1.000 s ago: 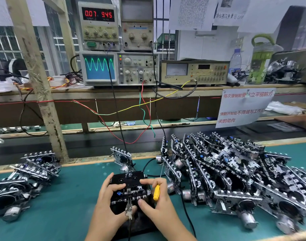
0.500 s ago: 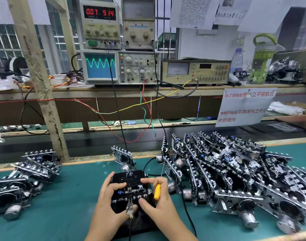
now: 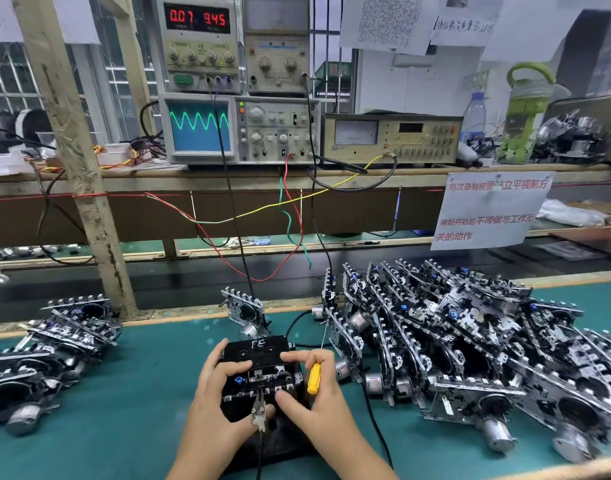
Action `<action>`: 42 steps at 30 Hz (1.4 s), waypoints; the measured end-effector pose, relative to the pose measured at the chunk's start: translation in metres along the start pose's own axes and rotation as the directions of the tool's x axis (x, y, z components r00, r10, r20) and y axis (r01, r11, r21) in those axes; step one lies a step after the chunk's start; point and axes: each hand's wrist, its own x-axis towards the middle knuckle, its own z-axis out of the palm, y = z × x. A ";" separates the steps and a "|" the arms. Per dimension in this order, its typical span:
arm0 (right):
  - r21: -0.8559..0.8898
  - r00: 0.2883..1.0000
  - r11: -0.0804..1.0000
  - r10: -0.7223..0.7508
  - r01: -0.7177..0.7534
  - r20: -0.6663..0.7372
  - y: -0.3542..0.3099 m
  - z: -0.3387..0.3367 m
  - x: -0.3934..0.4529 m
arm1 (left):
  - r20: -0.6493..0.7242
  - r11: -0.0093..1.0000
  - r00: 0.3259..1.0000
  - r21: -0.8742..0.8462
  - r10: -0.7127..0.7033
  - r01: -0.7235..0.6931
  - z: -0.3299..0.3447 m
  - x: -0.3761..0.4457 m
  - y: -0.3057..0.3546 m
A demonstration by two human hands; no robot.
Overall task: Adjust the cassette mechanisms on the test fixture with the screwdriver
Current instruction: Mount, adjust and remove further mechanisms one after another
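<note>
A black cassette marked "FE" lies in a cassette mechanism that sits on the black test fixture at the front centre of the green bench. My left hand grips the mechanism's left side, fingers curled over its top and thumb at the front edge by a metal clip. My right hand holds the mechanism's right side, with the yellow-handled screwdriver tucked under its fingers, thin shaft pointing up and away.
A large heap of cassette mechanisms fills the bench to the right, a smaller heap lies to the left, and one mechanism stands behind the fixture. An oscilloscope with a sine wave, a power supply and wires stand on the shelf behind.
Both hands keep their hold on the mechanism. The red meter reading went from 945 to 914 and back to 945.
</note>
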 end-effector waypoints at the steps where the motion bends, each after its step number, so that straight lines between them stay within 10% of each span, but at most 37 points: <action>1: -0.009 1.000 1.000 0.002 -0.002 0.002 0.000 0.000 0.000 | 0.005 1.000 1.000 0.003 -0.003 0.003 0.000 0.000 0.000; 18: -0.118 0.999 0.993 -0.023 0.020 -0.022 -0.003 0.000 0.008 | 0.288 0.999 0.956 0.028 -0.051 0.045 -0.044 0.019 0.014; 24: -0.305 0.997 0.951 -0.023 0.046 0.079 -0.010 0.002 0.003 | 0.332 0.826 0.928 0.561 -0.167 -0.052 -0.036 0.076 0.057; 31: -0.395 0.996 0.916 -0.087 0.074 -0.016 -0.016 0.000 -0.006 | 0.425 0.739 0.854 0.669 -0.300 -0.073 -0.033 0.103 0.068; 36: -0.346 0.992 0.934 -0.113 0.085 -0.060 -0.018 0.001 -0.005 | 0.069 0.893 0.998 0.449 -0.002 -0.029 -0.048 0.077 0.040; 39: -0.394 0.990 0.908 -0.136 0.141 0.041 -0.019 0.002 -0.002 | -0.233 0.907 0.968 0.382 -0.093 0.179 -0.068 0.052 0.003; 42: -0.440 0.981 0.876 -0.170 0.195 0.096 -0.022 0.003 0.004 | -0.259 0.767 0.941 0.550 -0.218 0.329 -0.086 0.025 -0.037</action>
